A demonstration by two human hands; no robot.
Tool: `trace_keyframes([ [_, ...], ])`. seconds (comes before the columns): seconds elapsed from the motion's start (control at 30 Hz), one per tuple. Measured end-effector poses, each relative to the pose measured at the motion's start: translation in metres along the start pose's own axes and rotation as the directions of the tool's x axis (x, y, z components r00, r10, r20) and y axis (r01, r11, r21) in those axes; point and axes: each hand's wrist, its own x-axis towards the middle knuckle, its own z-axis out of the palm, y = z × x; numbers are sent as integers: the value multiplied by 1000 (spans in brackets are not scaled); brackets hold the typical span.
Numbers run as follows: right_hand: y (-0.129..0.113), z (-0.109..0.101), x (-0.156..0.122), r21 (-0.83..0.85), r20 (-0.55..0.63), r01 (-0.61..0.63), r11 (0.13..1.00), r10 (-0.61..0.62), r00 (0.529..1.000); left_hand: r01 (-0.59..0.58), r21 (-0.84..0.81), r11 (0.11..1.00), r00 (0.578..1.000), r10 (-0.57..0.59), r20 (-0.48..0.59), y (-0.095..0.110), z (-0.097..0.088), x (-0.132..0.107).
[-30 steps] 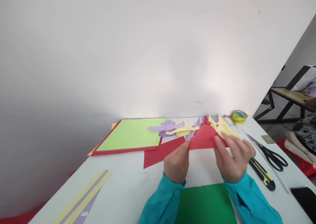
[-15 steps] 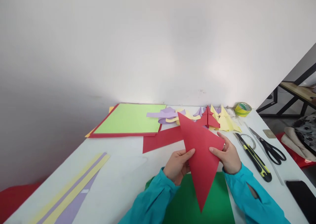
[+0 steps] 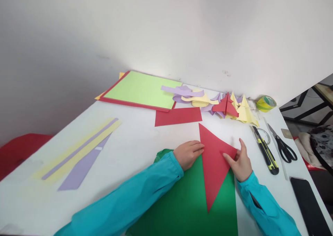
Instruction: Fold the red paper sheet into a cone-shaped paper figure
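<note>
A sheet of red paper [image 3: 214,161], folded to a long pointed kite shape, lies low over a green sheet [image 3: 187,198] with its sharp tip towards me. My left hand [image 3: 188,155] has its fingertips closed on the paper's left edge. On the opposite side, my right hand [image 3: 240,161] grips the right corner between thumb and fingers, with the index finger raised. Beyond the folded paper lies a flat red paper strip [image 3: 178,116].
At the back are stacked coloured sheets [image 3: 144,89], curled paper strips [image 3: 192,94], folded paper planes [image 3: 227,106] and a tape roll [image 3: 265,103]. A utility knife [image 3: 265,152], scissors [image 3: 283,147] and a black phone-like slab [image 3: 309,204] lie right; paper strips [image 3: 85,163] lie left.
The red paper has come down from being held up to lying low over the green sheet. My left hand has moved from its face to its left edge. The camera view has tilted down.
</note>
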Motion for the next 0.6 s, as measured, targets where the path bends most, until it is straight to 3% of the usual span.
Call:
trace_keyframes([
  [0.03,-3,-5,-1,-218,-73,135,967,-154,985,-38,37,999,999,38,4,-2,2,-1],
  [0.1,-10,-13,-5,-522,49,408,749,-451,891,-99,98,990,995,99,10,-6,6,-4],
  [0.13,-14,-14,-8,-535,212,560,632,-542,814,-126,121,985,992,125,13,-7,7,-5],
  [0.17,-17,-12,-11,-461,385,705,539,-594,706,-148,141,979,989,148,14,-8,8,-6],
  [0.2,-20,-9,-14,-366,490,795,483,-627,606,-169,158,973,986,169,14,-9,10,-6],
  [0.27,-21,0,-18,-272,591,880,389,-654,472,-203,186,962,979,203,16,-9,11,-6],
  [0.3,-20,5,-20,-268,620,889,370,-640,453,-218,197,956,976,219,19,-8,12,-5],
  [0.4,-14,13,-22,-284,674,878,386,-571,469,-258,221,940,966,256,39,-4,10,-4],
  [0.6,-7,9,-15,-272,686,864,425,-544,484,-264,251,931,964,249,89,6,-2,-10],
])
